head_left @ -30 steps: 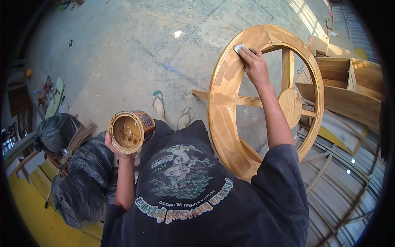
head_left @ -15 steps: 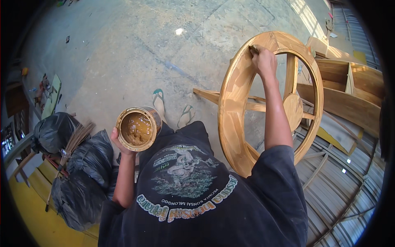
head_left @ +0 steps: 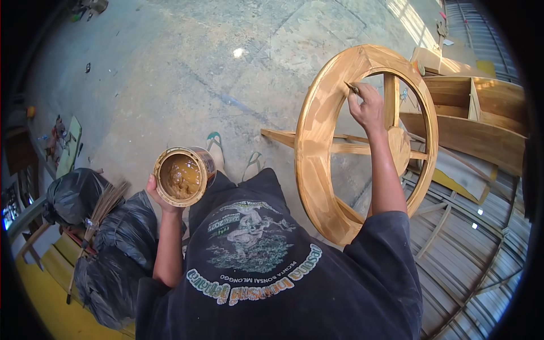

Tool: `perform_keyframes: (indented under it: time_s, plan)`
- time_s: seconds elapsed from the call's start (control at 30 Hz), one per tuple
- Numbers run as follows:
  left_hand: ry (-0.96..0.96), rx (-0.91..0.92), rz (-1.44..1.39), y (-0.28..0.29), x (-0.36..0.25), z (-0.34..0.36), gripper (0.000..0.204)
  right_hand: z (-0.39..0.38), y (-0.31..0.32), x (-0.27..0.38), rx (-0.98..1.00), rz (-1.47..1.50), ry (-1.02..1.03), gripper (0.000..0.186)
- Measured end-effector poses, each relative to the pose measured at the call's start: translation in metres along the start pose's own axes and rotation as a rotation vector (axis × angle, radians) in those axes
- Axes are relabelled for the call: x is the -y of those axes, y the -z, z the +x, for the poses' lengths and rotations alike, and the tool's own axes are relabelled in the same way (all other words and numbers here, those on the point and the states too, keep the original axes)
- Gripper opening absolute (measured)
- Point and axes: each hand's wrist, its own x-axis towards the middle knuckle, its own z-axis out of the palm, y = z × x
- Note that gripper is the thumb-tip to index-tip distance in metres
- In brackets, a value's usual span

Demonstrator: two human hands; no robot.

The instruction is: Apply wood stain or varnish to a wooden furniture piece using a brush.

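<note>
My left hand (head_left: 160, 198) grips a metal can (head_left: 208, 163) from its left side. The can is tilted so its mouth faces me, and glossy brown paste (head_left: 184, 177) coats the inside. At the upper right, my right hand (head_left: 369, 109) pinches a small, thin, dark-tipped tool (head_left: 351, 86) whose exact kind I cannot make out. The tool's tip is at the inner part of a large wooden ring's (head_left: 315, 147) broad face. Darker and lighter patches mark that face. Behind the ring's opening are wooden crossbars (head_left: 391, 102) and a round wooden disc (head_left: 400, 148).
Black plastic bags (head_left: 110, 283) and a stick broom (head_left: 107, 204) lie at the left. A wooden shelf-like piece (head_left: 462, 127) stands beyond the ring on the right. My sandalled feet (head_left: 255, 164) rest on the concrete floor (head_left: 170, 85).
My right hand has moved down along the ring's face, toward its inner edge, with the small tool. My left hand still holds the can in much the same place.
</note>
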Motion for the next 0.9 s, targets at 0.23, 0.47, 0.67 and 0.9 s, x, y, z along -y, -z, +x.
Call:
perform_keyframes:
  time_s: [0.23, 0.47, 0.67, 0.9]
  plan:
    - [0.013, -0.150, 0.063, 0.003, 0.011, -0.018, 0.070, 0.020, -0.021, -0.038, -0.049, -0.123, 0.303, 0.044]
    - [0.048, -0.062, 0.019, 0.009, 0.020, -0.022, 0.069, 0.009, -0.014, -0.024, 0.079, -0.189, 0.209, 0.035]
    - [0.054, -0.094, -0.018, 0.008, 0.017, -0.021, 0.068, 0.039, -0.010, -0.020, 0.059, -0.167, 0.010, 0.019]
    - [0.062, -0.107, 0.048, 0.023, 0.013, -0.015, 0.067, 0.049, -0.030, 0.011, 0.196, -0.165, -0.225, 0.022]
